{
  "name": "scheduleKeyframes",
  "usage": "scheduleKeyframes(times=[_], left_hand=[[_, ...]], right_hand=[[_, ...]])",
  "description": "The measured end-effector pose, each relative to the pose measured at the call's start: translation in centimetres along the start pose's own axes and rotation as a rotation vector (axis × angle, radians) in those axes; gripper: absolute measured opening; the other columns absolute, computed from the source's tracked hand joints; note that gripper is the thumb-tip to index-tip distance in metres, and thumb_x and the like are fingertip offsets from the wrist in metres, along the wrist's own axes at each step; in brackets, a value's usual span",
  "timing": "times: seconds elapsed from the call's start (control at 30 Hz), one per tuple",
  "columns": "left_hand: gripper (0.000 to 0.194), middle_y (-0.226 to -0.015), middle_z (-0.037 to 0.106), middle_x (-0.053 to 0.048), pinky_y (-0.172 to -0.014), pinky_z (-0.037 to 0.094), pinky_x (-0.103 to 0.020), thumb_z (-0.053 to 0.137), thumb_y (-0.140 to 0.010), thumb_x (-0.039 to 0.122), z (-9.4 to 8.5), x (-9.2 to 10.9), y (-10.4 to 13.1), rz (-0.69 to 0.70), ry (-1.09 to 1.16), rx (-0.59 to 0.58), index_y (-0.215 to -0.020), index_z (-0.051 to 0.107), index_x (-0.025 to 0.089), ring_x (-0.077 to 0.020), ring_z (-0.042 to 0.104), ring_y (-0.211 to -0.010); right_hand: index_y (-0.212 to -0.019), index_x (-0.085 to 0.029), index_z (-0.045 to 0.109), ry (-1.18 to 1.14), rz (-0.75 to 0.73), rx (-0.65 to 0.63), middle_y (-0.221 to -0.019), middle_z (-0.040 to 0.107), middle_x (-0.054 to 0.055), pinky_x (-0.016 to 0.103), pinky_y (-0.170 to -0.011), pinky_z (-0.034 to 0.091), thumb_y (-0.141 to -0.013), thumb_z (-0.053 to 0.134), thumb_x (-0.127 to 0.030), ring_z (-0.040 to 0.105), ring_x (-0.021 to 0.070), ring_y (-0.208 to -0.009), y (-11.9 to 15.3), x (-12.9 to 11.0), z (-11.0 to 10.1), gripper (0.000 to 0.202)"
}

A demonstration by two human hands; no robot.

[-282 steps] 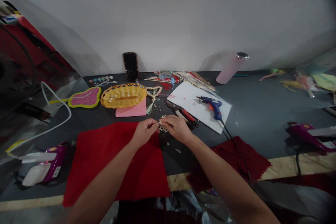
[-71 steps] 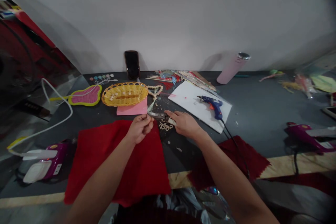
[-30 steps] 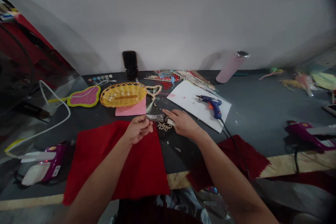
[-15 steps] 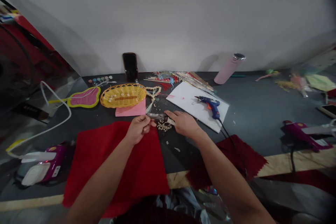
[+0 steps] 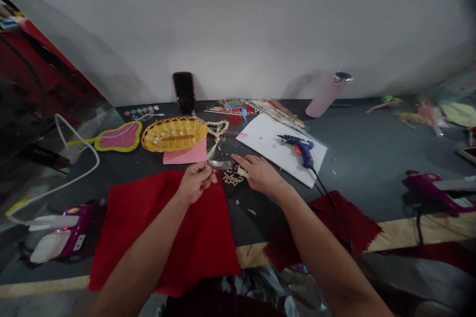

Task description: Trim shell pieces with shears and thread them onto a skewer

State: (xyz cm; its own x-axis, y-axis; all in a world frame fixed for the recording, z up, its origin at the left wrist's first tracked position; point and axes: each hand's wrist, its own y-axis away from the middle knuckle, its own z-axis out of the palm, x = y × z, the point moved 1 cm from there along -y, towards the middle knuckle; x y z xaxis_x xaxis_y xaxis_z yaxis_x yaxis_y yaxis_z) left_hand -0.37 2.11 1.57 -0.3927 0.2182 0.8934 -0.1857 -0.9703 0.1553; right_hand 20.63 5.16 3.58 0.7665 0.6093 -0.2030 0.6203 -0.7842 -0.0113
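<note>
My right hand (image 5: 262,174) is closed round the light handles of a pair of pruning shears (image 5: 221,165), whose grey blades point left. At the blade tip, my left hand (image 5: 195,182) is closed in a pinch; what lies between its fingers is too small to make out. Under the shears a pile of short beige pieces (image 5: 232,179) is scattered on the dark table (image 5: 249,228). A red cloth (image 5: 167,233) lies beneath my left hand and forearm. Just beyond the hands are a string of pale beads (image 5: 224,130) with a tassel and a yellow wicker basket (image 5: 147,143) holding a few small pale bits.
A blue glue gun (image 5: 303,147) rests on a white board (image 5: 267,141) to the right, its cord running toward me. Behind stand a phone (image 5: 184,91) and a pink bottle (image 5: 325,97). Purple devices (image 5: 76,230) sit at both sides. Thin sticks (image 5: 275,111) lie at the back.
The view has tilted slightly downward. The shears' blades look a little wider apart than before; both hands stay in nearly the same place.
</note>
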Motion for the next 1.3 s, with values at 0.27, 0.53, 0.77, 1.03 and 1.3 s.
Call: scheduleKeyframes(times=[0.27, 0.53, 0.77, 1.03, 1.3], left_hand=[[0.021, -0.048, 0.055, 0.001, -0.037, 0.012, -0.017, 0.063, -0.074, 0.032, -0.03, 0.05, 0.15, 0.018, -0.042, 0.063, -0.07, 0.057, 0.012, -0.0007, 0.024, -0.034], [0.023, -0.045, 0.053, 0.001, -0.038, 0.012, -0.018, 0.064, -0.073, 0.034, 0.36, 0.4, 0.64, 0.08, -0.084, 0.052, -0.069, 0.057, 0.012, -0.002, 0.028, -0.035], [0.025, -0.044, 0.052, 0.001, -0.038, 0.013, -0.018, 0.066, -0.071, 0.036, 0.54, 0.38, 0.61, 0.093, -0.07, 0.044, -0.068, 0.057, 0.012, -0.002, 0.029, -0.035], [0.027, -0.043, 0.051, 0.001, -0.039, 0.014, -0.018, 0.067, -0.069, 0.038, 0.69, 0.51, 0.79, 0.101, -0.071, 0.047, -0.065, 0.056, 0.013, -0.003, 0.03, -0.036], [0.025, -0.044, 0.05, 0.001, -0.039, 0.013, -0.018, 0.064, -0.073, 0.035, 0.53, 0.32, 0.81, 0.132, -0.05, 0.013, -0.067, 0.057, 0.012, -0.0031, 0.031, -0.037]], right_hand=[[-0.137, -0.025, 0.027, 0.021, 0.044, -0.082, -0.107, 0.058, 0.01, 0.029, -0.075, 0.039, -0.078, 0.043, -0.016, 0.057, 0.0214, -0.089, -0.02, -0.38, 0.17, 0.062], [-0.136, -0.021, 0.029, -0.122, -0.076, -0.101, -0.112, 0.058, 0.01, 0.029, -0.08, 0.041, -0.077, 0.043, -0.013, 0.056, 0.0202, -0.096, 0.26, -0.02, -0.07, 0.061], [-0.134, -0.021, 0.034, -0.177, -0.065, -0.069, -0.112, 0.059, 0.01, 0.031, -0.081, 0.042, -0.078, 0.045, -0.012, 0.057, 0.0204, -0.095, 0.44, -0.02, -0.1, 0.058], [-0.134, -0.02, 0.033, -0.248, -0.136, -0.052, -0.119, 0.056, 0.01, 0.033, -0.085, 0.043, -0.076, 0.045, -0.009, 0.055, 0.0203, -0.102, 0.48, -0.06, -0.14, 0.06], [-0.133, -0.017, 0.035, -0.295, -0.195, -0.031, -0.125, 0.053, 0.01, 0.035, -0.09, 0.043, -0.085, 0.039, -0.018, 0.053, 0.0195, -0.109, 0.54, -0.25, -0.34, 0.048]])
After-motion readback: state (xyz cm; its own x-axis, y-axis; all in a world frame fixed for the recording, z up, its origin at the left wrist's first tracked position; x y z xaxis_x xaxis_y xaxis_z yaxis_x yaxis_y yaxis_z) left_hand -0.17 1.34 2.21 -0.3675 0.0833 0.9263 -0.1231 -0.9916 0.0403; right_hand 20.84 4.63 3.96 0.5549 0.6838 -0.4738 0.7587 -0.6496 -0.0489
